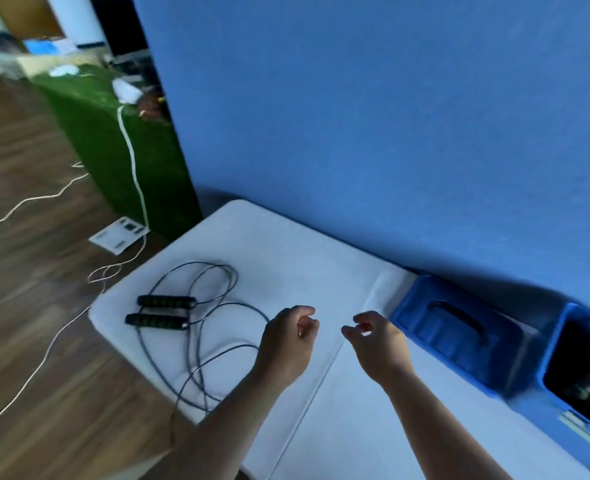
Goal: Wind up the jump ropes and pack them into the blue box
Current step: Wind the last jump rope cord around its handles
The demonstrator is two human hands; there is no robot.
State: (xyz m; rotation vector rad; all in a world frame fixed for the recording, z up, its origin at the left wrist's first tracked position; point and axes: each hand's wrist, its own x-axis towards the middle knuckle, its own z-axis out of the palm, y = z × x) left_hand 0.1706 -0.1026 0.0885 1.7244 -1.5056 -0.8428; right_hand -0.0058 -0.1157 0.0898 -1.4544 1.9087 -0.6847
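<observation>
- The jump rope (196, 327) looks light, and its thin dark cord (217, 355) looks limp and springy; I judge it will flop, snag on itself and try to uncoil once wound.
- The two handles (162, 311) are the stiff parts and, by my reading, the best place to take hold: gather both in one hand, then loop the cord with the other.
- The handles are black, ribbed and short, and lie side by side, nearly parallel, near the left end of the white table (286, 258).
- The cord runs from the handles in loose overlapping loops across the tabletop, and one strand hangs over the near edge.
- The left hand (286, 344) hovers just over the right side of the loops, fingers curled and empty.
- The right hand (376, 344) is beside it over bare table, fingers half curled, holding nothing.
- The blue box (563, 344) sits at the right edge against the blue wall (390, 133), well apart from the rope; something dark already lies inside, too blurred to name.
- A blue lid (456, 334) with a slot handle lies just left of the box.
</observation>
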